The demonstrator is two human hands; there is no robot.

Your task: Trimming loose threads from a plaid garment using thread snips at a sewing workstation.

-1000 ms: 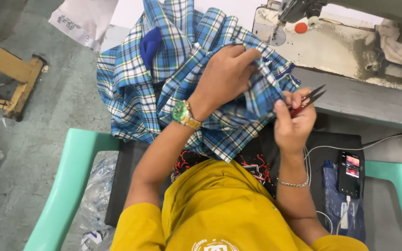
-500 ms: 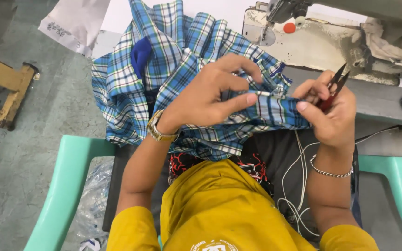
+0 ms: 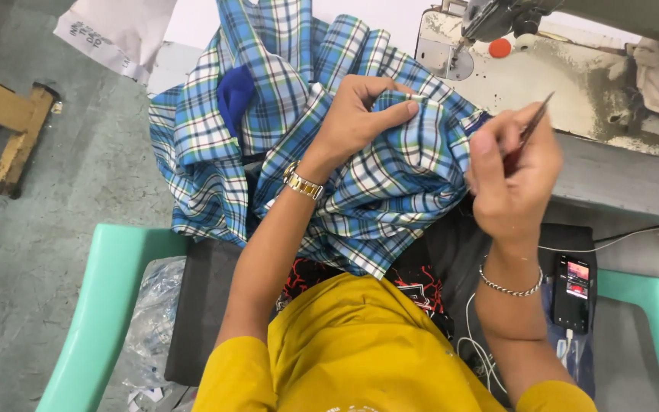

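Blue, white and green plaid cotton, soft and heavily creased, made up the garment [image 3: 360, 175] heaped across the person's lap and over the front edge of the surface [image 3: 619, 179]. A solid royal-blue patch [image 3: 234, 95] showed in the folds at the garment's left. The left hand [image 3: 360, 114] rested on top of the garment with its grip pressed together, thumb and forefinger pinching a narrow folded edge of the plaid. A gold metal watch [image 3: 303, 183] circled that wrist. Just right of the garment, the right hand [image 3: 516, 179] was closed around thin metal snips [image 3: 532, 126] with a reddish handle, the pointed tip angled up and away from the cloth. A silver chain bracelet [image 3: 509, 286] hung on that wrist.

Beyond the garment stood an industrial sewing machine [image 3: 566, 69], cream enamel, grimy and scuffed, with a round red knob [image 3: 499, 47]. The surface under it was worn grey. Below the garment, at the right, a dark phone [image 3: 572, 291] with a lit screen lay beside white cables. The person wore a yellow shirt [image 3: 368, 351] and sat in a mint-green plastic chair [image 3: 97, 313]. Left of the garment, the concrete floor [image 3: 55, 198] was grey and stained, with a wooden frame [image 3: 9, 130] upon it.
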